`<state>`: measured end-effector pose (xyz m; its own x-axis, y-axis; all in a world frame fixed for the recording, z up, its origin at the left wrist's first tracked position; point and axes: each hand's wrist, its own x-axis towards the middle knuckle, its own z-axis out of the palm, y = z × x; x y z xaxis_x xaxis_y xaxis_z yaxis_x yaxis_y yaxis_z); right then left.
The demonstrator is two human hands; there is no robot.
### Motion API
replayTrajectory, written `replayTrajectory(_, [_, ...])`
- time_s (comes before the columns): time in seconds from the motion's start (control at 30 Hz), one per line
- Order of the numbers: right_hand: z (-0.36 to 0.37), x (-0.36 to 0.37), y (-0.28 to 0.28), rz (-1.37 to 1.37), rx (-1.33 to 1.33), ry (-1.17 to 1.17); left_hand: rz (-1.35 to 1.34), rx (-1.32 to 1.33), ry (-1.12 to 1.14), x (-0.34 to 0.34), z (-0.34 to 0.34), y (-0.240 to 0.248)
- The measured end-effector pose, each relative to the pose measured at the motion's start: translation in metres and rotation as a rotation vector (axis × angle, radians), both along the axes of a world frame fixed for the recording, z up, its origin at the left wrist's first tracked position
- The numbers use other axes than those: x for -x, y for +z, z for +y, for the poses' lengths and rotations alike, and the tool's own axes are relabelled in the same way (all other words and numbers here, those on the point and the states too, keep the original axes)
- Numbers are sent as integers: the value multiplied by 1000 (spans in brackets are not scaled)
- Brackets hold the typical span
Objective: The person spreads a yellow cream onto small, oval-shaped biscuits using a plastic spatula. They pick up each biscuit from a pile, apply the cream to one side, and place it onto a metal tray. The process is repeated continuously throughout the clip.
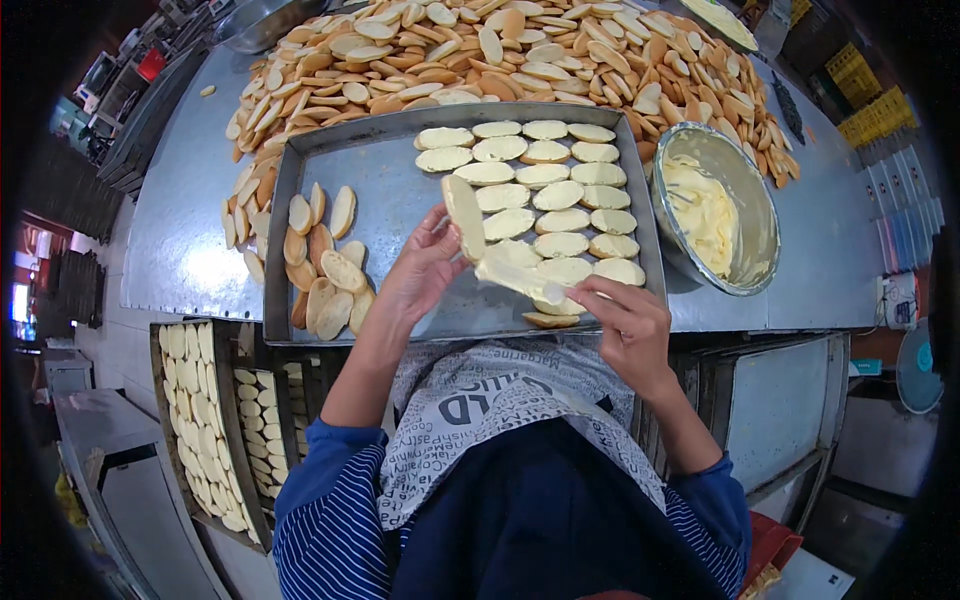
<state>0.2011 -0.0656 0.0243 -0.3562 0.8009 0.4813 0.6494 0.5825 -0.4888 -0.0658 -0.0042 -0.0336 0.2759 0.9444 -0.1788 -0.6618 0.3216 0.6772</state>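
Between the thumb and fingers of my left hand (425, 262) is an oval bread slice (463, 215), held up on its edge over the tray. My right hand (628, 322) grips a spatula (520, 277) whose pale blade, smeared with cream, comes close to the slice's lower end. Below both hands lies a metal baking tray (370, 160). Rows of cream-coated slices (560, 220) fill its right part, and a loose pile of uncoated slices (325, 270) lies at its left. Beside the tray on the right, a metal bowl (765, 225) holds pale yellow cream (705, 215).
A large heap of bread slices (520, 60) covers the back of the metal table (190, 200). At the back left stands another metal bowl (262, 25). Under the table's left side, a rack holds trays of coated slices (200, 430). Yellow crates (875, 110) are stacked at far right.
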Motion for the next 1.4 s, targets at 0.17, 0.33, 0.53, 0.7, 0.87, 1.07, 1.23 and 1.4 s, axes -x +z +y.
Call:
replayTrajectory(0.17, [-8, -21, -8, 143, 147, -156, 117, 121, -83, 25, -4, -9])
replayTrajectory(0.33, [-9, -39, -13, 240, 172, -304, 534, 90, -198, 31, -16, -17])
replayTrajectory(0.53, [-13, -45, -22, 294, 203, -366, 965, -243, -335, 41, -15, -41])
replayTrajectory(0.7, [-14, -50, -28, 309, 198, -383, 1314, -521, -322, 37, -16, -37])
replayTrajectory(0.87, [-15, -48, -23, 298, 205, -406, 1455, -653, -332, 22, -21, -19])
replayTrajectory(1.07, [-14, -48, -23, 309, 193, -408, 1523, -710, -360, 4, -19, -16])
replayTrajectory(1.23, [-14, -50, -23, 301, 170, -408, 1667, -797, -321, 4, -25, 3])
replayTrajectory(1.4, [-13, -51, -23, 322, 179, -418, 1690, -742, -440, 11, -29, -5])
